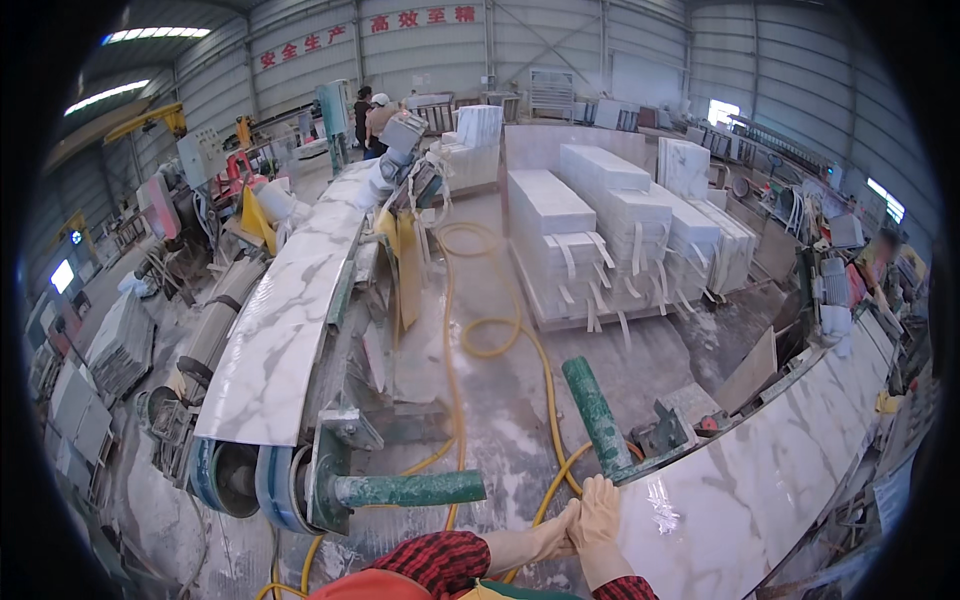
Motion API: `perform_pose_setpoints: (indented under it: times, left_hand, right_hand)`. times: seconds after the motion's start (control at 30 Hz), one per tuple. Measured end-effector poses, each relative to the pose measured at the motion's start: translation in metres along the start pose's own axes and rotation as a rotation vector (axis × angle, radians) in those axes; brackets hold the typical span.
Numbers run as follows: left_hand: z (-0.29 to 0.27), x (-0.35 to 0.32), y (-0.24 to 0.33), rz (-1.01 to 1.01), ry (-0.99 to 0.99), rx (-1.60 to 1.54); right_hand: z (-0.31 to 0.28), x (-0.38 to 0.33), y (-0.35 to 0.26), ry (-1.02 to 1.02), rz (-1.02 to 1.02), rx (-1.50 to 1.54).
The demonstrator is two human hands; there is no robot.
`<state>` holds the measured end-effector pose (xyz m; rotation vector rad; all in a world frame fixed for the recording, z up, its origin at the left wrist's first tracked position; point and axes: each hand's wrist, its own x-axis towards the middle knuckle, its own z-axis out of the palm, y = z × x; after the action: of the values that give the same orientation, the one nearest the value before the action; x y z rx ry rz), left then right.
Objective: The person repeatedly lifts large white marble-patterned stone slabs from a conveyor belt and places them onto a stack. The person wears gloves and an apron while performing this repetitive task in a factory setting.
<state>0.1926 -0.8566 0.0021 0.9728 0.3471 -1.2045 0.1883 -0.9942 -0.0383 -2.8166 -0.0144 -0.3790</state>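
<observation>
Marble slab [760, 490], white with grey veining, lies along a roller line at the lower right; its near corner sits just beside both hands. Right hand [598, 515], in a pale glove, rests with fingers together at that slab's near edge. Left hand [553, 537], also gloved, is closed around the right wrist. Just beyond them, a green roller [596, 414] tilts upward. A yellow hose [480, 330] winds across the wet floor [500, 420]. A second veined slab [290, 300] lies on the left conveyor.

Open wet concrete floor [500, 420] runs between the long white veined marble slab [285, 310] and green metal roller arm [595, 410]; yellow hose [455, 330] crosses it
</observation>
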Motion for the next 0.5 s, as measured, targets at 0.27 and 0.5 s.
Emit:
perform_pose_setpoints:
  times: [0.27,0.5]
  left_hand:
    - [0.001,0.003,-0.001,0.057,-0.119,0.044]
    - [-0.028,0.046,-0.007,-0.118,-0.034,0.067]
  right_hand:
    - [-0.015,-0.024,-0.010,0.137,-0.051,-0.006]
    - [-0.013,-0.075,0.002,0.109,-0.023,-0.032]
